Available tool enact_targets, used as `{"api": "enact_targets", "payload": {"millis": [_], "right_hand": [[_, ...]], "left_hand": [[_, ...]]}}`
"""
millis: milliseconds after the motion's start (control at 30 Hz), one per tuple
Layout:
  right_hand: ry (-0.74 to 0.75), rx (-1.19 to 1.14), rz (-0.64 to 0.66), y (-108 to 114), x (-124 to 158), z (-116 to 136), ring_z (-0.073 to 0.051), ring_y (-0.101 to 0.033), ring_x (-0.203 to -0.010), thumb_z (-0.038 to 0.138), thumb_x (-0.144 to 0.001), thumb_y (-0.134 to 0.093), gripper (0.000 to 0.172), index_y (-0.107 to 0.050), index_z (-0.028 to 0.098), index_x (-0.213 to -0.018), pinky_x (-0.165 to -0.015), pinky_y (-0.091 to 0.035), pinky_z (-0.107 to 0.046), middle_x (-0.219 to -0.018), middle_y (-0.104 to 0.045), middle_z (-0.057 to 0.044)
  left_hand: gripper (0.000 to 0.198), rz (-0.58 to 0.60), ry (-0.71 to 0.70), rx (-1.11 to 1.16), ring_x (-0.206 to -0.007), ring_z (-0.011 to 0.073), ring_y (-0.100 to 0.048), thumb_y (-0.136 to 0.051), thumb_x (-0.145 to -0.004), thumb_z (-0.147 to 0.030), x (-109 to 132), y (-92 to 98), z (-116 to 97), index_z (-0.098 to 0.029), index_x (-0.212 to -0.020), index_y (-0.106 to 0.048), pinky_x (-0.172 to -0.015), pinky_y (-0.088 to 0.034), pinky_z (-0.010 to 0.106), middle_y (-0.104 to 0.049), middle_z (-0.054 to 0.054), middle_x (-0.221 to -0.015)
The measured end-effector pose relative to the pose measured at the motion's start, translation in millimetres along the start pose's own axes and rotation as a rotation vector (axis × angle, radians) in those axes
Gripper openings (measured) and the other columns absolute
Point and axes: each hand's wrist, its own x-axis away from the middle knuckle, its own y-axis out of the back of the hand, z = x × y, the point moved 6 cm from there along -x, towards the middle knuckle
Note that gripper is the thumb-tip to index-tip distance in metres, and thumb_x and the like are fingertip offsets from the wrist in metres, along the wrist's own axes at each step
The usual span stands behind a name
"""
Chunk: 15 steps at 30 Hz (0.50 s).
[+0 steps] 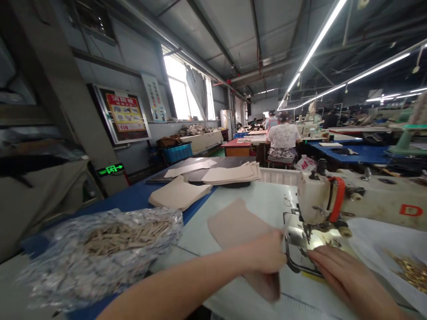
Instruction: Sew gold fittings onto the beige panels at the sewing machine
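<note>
My left hand (pixel 270 252) is closed on a beige fabric panel (pixel 235 222), slightly blurred, just left of the sewing machine (pixel 316 200). Part of the panel spreads over the pale table beyond my forearm, and a darker end hangs below my fist. By the needle area, my right hand (pixel 338 273) lies with its fingers stretched out side by side. Its fingertips are close to the black metal frame (pixel 289 262) of the lit machine bed. Whatever is beneath its palm, and its thumb, is hidden.
Stacked beige panels (pixel 180 193) and more panels (pixel 230 173) lie at the back. A clear plastic bag (pixel 110 253) holds small beige strips at left. Gold metal pieces (pixel 408 269) sit in a white wrapping at right. A seated person (pixel 283 138) is ahead.
</note>
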Motion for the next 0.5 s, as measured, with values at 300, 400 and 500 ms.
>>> {"api": "enact_targets", "payload": {"millis": [300,400,500], "right_hand": [[0.004,0.005,0.137,-40.5,-8.7,32.6,-0.026,-0.065,-0.1,0.036,-0.088,-0.046,0.037,-0.067,0.017,-0.112,-0.08,-0.057,-0.034,-0.116,-0.064,-0.01],[-0.035,-0.066,0.229,-54.9,0.1,31.5,-0.027,-0.056,-0.114,0.038,-0.089,-0.045,0.045,-0.056,0.019,-0.128,-0.089,-0.053,-0.036,-0.132,-0.05,-0.009],[-0.106,-0.145,0.266,-57.3,5.0,26.7,-0.025,-0.052,-0.119,0.04,-0.09,-0.042,0.045,-0.051,0.025,-0.131,-0.095,-0.048,-0.036,-0.136,-0.047,-0.004]], "left_hand": [[0.059,0.043,0.016,0.656,-0.074,0.0176,-0.066,-0.06,-0.075,-0.029,58.6,-5.1,28.9,-0.014,-0.13,-0.047,-0.068,-0.051,0.027,-0.07,0.006,-0.084],[0.026,-0.222,0.149,0.538,-0.074,0.0155,-0.064,-0.053,-0.08,-0.034,120.9,65.8,86.2,-0.016,-0.093,-0.068,-0.07,-0.047,0.023,-0.07,0.001,-0.078],[0.029,-0.517,0.499,0.123,-0.061,0.0132,-0.056,-0.051,-0.082,-0.036,186.3,139.4,162.2,-0.015,-0.069,-0.065,-0.06,-0.038,0.019,-0.062,-0.004,-0.058]]}}
